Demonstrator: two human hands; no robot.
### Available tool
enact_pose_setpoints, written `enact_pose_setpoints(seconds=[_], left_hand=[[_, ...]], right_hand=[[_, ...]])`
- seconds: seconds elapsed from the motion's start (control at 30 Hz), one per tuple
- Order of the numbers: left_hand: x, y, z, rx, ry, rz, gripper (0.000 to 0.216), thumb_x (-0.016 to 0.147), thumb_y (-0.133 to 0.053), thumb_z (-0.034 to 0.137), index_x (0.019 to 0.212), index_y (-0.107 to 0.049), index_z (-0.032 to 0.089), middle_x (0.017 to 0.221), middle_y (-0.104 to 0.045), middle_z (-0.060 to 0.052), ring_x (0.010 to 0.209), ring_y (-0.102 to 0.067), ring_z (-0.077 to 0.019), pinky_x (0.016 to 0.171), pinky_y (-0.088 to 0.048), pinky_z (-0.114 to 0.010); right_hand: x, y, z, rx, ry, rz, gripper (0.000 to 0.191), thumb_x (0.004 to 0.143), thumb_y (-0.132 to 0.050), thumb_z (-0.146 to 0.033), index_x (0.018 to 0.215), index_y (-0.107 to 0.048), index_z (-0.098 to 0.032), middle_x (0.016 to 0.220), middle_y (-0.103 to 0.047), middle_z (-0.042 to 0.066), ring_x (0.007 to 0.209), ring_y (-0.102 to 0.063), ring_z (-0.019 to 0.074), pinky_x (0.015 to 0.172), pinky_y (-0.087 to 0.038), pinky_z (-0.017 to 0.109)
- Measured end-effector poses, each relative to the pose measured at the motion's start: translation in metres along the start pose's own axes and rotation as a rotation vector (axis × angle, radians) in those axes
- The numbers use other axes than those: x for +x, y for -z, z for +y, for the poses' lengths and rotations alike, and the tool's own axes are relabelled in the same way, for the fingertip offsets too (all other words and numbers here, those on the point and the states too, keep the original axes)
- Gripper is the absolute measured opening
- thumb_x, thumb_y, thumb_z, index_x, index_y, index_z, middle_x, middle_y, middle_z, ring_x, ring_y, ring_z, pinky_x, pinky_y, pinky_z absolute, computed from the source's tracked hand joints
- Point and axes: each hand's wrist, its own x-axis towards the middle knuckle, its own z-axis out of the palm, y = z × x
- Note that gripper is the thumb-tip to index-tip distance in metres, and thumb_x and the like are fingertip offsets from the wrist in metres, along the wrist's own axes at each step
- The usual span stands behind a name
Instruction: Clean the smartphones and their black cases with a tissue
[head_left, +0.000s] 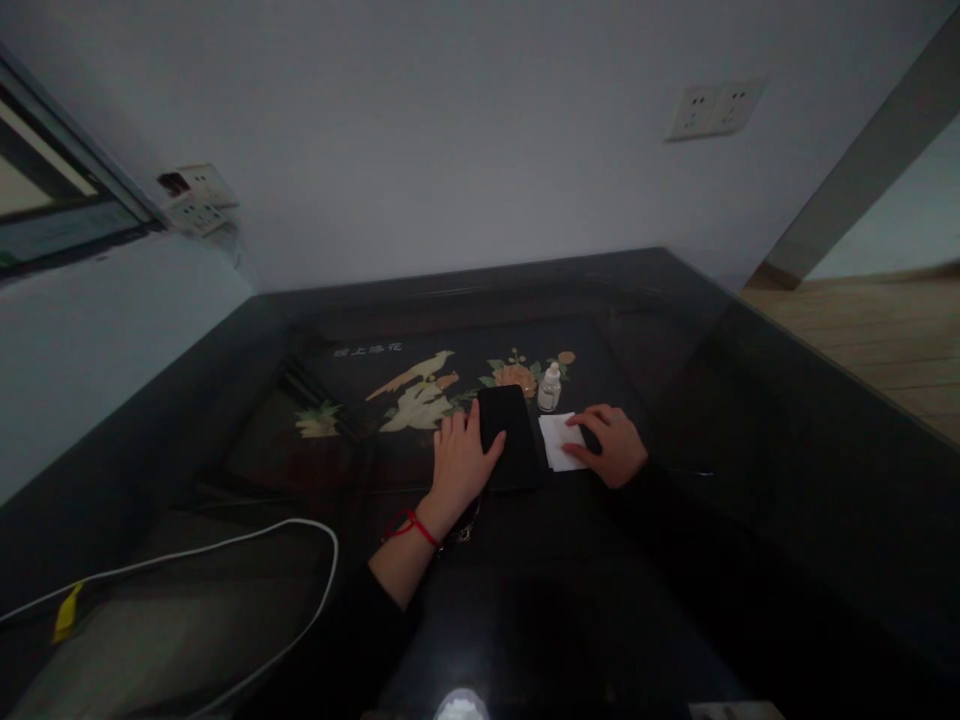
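My left hand (460, 459) lies flat on the dark table (675, 520), fingers stretched out, its thumb resting on the left edge of a black phone (510, 430) that lies face up. A red string circles that wrist. My right hand (611, 443) rests on the right side of a small white cloth or paper (556, 438) lying just right of the phone, fingers curled down onto it. A small white bottle (550, 388) stands upright just beyond the cloth.
The table top carries an inlaid picture of birds and flowers (427, 392). A white cable (247, 545) with a yellow tag loops across the near left. Wall sockets (716, 108) sit on the wall behind. Wooden floor (877, 335) shows at the right.
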Motion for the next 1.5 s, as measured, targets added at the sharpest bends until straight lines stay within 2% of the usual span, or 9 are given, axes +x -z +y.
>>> enact_pose_setpoints(seconds=[0.23, 0.67, 0.87, 1.0, 1.1, 1.2, 1.3, 1.37, 1.5], left_hand=[[0.002, 0.001, 0.0, -0.001, -0.001, -0.001, 0.067, 0.091, -0.037, 0.055, 0.144, -0.037, 0.014, 0.117, -0.056, -0.014, 0.11, -0.047, -0.0295, 0.09, -0.039, -0.041], [0.005, 0.002, 0.001, -0.046, 0.011, 0.003, 0.068, 0.089, -0.041, 0.056, 0.144, -0.037, 0.017, 0.114, -0.056, -0.013, 0.109, -0.047, -0.0292, 0.091, -0.038, -0.042], [0.005, -0.002, 0.0, -0.159, 0.029, 0.021, 0.065, 0.087, -0.045, 0.054, 0.142, -0.041, 0.019, 0.113, -0.056, -0.013, 0.11, -0.046, -0.0302, 0.094, -0.037, -0.044], [0.006, 0.001, -0.001, -0.352, 0.044, 0.077, 0.061, 0.086, -0.05, 0.045, 0.139, -0.043, 0.017, 0.111, -0.056, -0.013, 0.109, -0.047, -0.0294, 0.096, -0.035, -0.046], [0.003, 0.013, -0.007, -0.587, 0.059, 0.17, 0.047, 0.088, -0.047, 0.037, 0.132, -0.046, 0.018, 0.104, -0.056, -0.009, 0.102, -0.05, -0.0224, 0.095, -0.039, -0.039], [-0.01, 0.027, -0.019, -0.865, 0.111, 0.276, 0.027, 0.092, -0.037, 0.038, 0.105, -0.053, 0.021, 0.09, -0.055, -0.003, 0.084, -0.052, -0.0153, 0.078, -0.044, -0.029], [-0.026, 0.033, -0.03, -1.114, 0.174, 0.295, 0.034, 0.092, -0.037, 0.044, 0.07, -0.045, 0.021, 0.061, -0.037, 0.004, 0.055, -0.036, -0.0102, 0.051, -0.033, -0.023], [-0.032, 0.032, -0.034, -1.248, 0.205, 0.285, 0.036, 0.09, -0.043, 0.044, 0.063, -0.04, 0.02, 0.057, -0.031, 0.005, 0.051, -0.03, -0.0087, 0.047, -0.027, -0.023], [-0.033, 0.029, -0.034, -1.455, 0.263, 0.227, 0.035, 0.088, -0.047, 0.042, 0.062, -0.037, 0.02, 0.053, -0.024, 0.008, 0.046, -0.022, -0.0069, 0.044, -0.021, -0.021]], right_hand=[[0.001, -0.002, -0.017, -0.09, 0.037, -0.068, 0.024, 0.082, -0.065, -0.035, 0.104, -0.068, -0.025, 0.105, -0.061, 0.008, 0.096, -0.053, 0.0262, 0.079, -0.04, 0.037], [-0.001, 0.003, -0.018, -0.194, -0.008, -0.046, 0.023, 0.085, -0.06, -0.038, 0.1, -0.067, -0.022, 0.106, -0.06, 0.011, 0.097, -0.051, 0.0283, 0.077, -0.038, 0.037], [-0.002, 0.003, -0.021, -0.16, -0.023, -0.03, 0.024, 0.085, -0.059, -0.038, 0.1, -0.067, -0.021, 0.106, -0.06, 0.012, 0.098, -0.051, 0.0298, 0.078, -0.038, 0.039], [0.002, 0.008, -0.023, -0.063, -0.026, 0.01, 0.021, 0.083, -0.06, -0.036, 0.095, -0.068, -0.021, 0.103, -0.062, 0.012, 0.096, -0.053, 0.0295, 0.079, -0.04, 0.041], [0.005, 0.027, -0.026, 0.049, -0.024, 0.079, 0.018, 0.085, -0.055, -0.034, 0.088, -0.066, -0.021, 0.098, -0.063, 0.01, 0.093, -0.057, 0.0252, 0.08, -0.043, 0.037], [0.0, 0.053, -0.028, 0.156, -0.055, 0.163, 0.03, 0.091, -0.044, -0.038, 0.071, -0.058, -0.02, 0.074, -0.06, 0.005, 0.07, -0.057, 0.0175, 0.067, -0.045, 0.029], [-0.009, 0.066, -0.027, 0.234, -0.116, 0.199, 0.046, 0.094, -0.036, -0.046, 0.055, -0.04, -0.022, 0.047, -0.038, -0.004, 0.044, -0.04, 0.011, 0.045, -0.033, 0.023], [-0.013, 0.062, -0.023, 0.28, -0.138, 0.19, 0.05, 0.092, -0.037, -0.053, 0.052, -0.035, -0.023, 0.045, -0.032, -0.005, 0.041, -0.035, 0.0098, 0.041, -0.029, 0.023], [-0.011, 0.039, -0.017, 0.35, -0.18, 0.135, 0.054, 0.085, -0.039, -0.061, 0.048, -0.03, -0.023, 0.044, -0.028, -0.006, 0.039, -0.032, 0.009, 0.04, -0.027, 0.023]])
